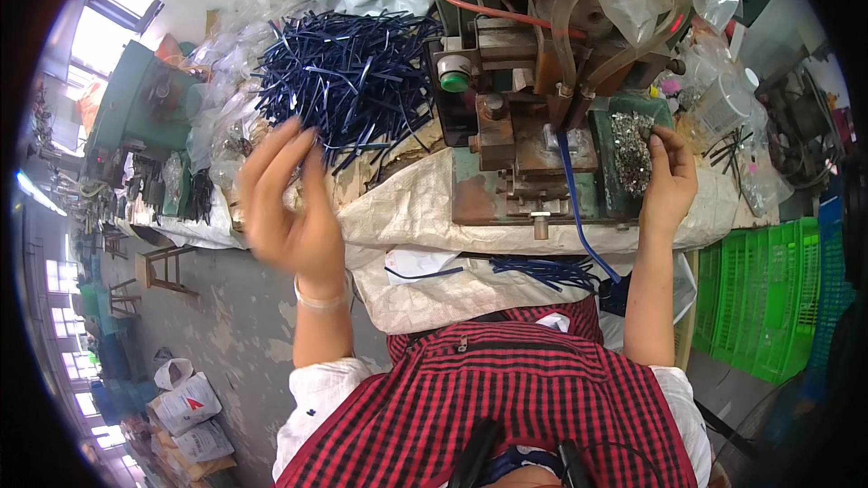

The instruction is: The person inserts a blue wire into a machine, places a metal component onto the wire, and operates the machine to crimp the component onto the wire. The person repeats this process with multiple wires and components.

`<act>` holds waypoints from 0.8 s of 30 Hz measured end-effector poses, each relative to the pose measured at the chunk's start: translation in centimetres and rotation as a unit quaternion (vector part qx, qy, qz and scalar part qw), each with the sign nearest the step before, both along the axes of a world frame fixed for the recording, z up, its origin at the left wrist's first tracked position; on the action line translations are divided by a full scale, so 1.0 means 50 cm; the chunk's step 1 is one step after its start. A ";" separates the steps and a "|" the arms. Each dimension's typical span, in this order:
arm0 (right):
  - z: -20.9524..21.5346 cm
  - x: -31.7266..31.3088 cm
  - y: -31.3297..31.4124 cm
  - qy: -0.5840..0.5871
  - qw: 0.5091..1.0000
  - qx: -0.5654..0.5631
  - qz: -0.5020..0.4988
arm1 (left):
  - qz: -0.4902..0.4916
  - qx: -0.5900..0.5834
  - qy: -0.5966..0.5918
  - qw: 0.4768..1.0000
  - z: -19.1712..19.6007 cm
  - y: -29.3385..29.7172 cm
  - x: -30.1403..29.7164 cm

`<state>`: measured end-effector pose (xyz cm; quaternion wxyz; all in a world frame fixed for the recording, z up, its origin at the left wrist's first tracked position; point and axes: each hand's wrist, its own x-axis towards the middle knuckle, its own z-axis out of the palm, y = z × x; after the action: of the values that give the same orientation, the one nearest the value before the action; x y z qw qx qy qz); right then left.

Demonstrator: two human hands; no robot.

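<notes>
Navy strips (348, 72) lie near left hand (294, 208), silvery bits (630, 158) by right hand (671, 185); grips unclear.

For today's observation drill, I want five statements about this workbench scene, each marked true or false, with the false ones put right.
1. The right hand is at the green tray of small silvery pieces. True.
2. The left hand is pressing the green button. False: it is nearest to the pile of dark blue strips.
3. A single blue strip reaches from the bench-top machine toward the person. True.
4. The pile of dark blue strips lies right of the bench-top machine. False: it lies to the left.
5. The checked apron is red and black. True.
</notes>
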<state>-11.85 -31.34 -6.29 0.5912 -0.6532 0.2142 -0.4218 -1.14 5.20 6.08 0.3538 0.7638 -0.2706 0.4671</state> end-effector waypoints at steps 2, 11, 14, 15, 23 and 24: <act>0.013 0.015 0.014 -0.002 0.999 -0.030 0.015 | 0.022 0.161 0.101 0.981 -0.018 -0.005 0.055; -0.011 -0.088 0.000 0.118 0.937 -0.300 -0.133 | -0.037 0.243 0.075 0.967 -0.223 -0.004 0.202; -0.002 -0.141 -0.007 0.160 0.918 -0.337 -0.135 | 0.000 0.031 0.165 0.986 -0.147 0.040 0.113; -0.002 -0.154 -0.004 0.158 0.934 -0.290 -0.135 | 0.044 0.036 0.235 0.970 -0.120 0.045 0.090; 0.154 0.044 0.114 0.002 0.967 -0.232 0.101 | -0.029 0.129 0.196 0.972 -0.259 -0.006 0.145; 0.144 0.058 0.129 -0.002 0.981 -0.146 0.124 | -0.043 0.044 0.260 0.964 -0.249 -0.034 0.135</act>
<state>-8.96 -24.91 0.91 0.5378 -0.7532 0.0665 -0.3728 5.59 3.50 -6.38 0.3980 0.8613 -0.2223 0.2242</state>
